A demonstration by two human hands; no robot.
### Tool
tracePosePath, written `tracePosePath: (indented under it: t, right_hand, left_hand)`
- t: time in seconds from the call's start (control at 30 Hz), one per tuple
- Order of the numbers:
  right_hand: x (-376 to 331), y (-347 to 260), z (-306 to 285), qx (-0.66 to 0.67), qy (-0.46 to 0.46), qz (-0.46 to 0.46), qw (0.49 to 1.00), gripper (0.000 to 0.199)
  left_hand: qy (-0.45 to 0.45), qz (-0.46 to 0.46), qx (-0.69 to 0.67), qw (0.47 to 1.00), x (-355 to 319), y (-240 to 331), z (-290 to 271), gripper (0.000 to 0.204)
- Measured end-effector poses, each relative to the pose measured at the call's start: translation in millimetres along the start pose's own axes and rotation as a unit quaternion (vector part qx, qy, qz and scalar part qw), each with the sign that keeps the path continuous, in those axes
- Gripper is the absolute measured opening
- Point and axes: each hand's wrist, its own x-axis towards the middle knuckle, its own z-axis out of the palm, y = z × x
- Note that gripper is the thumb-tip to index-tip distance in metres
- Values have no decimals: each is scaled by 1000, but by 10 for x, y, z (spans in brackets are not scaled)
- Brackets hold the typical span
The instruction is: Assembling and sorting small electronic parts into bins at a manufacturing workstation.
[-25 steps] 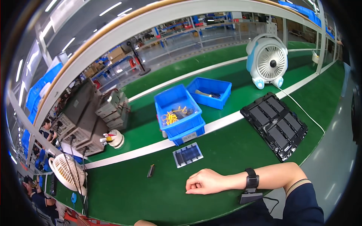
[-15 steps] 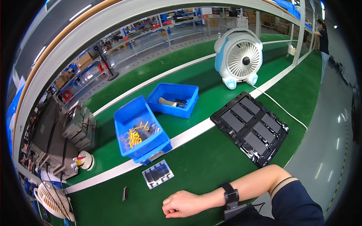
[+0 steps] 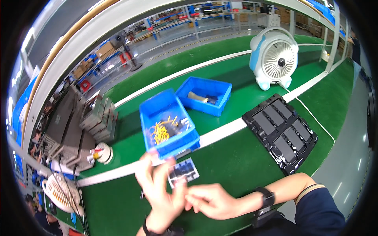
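My left hand (image 3: 162,192) is raised over the near part of the green bench, blurred, with its fingers spread and nothing visible in them. Beside its thumb is my right hand (image 3: 212,201), fingers curled closed; whatever they hold, if anything, is hidden. Just behind both hands lies a flat white-edged piece with a dark picture-like face (image 3: 188,168), partly covered by the left fingers. A small dark slim item (image 3: 142,193) shows only its edge beside my left hand. Behind that stands a blue bin (image 3: 159,108) with yellow wire-like pieces and small parts.
A second blue bin (image 3: 226,94) holds a pale roll-like piece and dark parts. To the right lies a black tray (image 3: 283,133) with grey rectangular pads. A white-and-blue fan (image 3: 275,59) stands behind it, its cable trailing right. Grey equipment (image 3: 65,129) and a small fan (image 3: 62,190) are at left.
My left hand has come into view from the lower edge and is now beside my right hand. The view has turned left, so the bench things appear farther right.
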Motion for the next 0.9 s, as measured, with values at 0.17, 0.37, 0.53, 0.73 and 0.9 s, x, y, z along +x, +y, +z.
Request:
tracePosePath:
  t: [0.17, 0.37, 0.53, 0.73, 0.9]
  right_hand:
    - [-268, -992, -271, 86, -50, -193, 976, 12]
    - [-669, -1142, -400, 136, -133, -289, 938, 19]
    - [-809, -1359, -767, 133, -211, -313, 917, 21]
    - [-483, -1552, -736, 133, -324, -306, 885, 24]
    - [-622, -1515, -902, 117, -406, -323, 847, 27]
  left_hand:
    - [17, -122, -6, 992, 38, -357, 195, 76]
    - [-33, 8, 280, 959, 81, -247, 558, 107]
    - [11, -6, 314, 949, 150, -399, 623, 112]
    - [6, -27, 275, 961, 108, -502, 530, 119]
    - [10, -32, 260, 965, 102, -500, 552, 114]
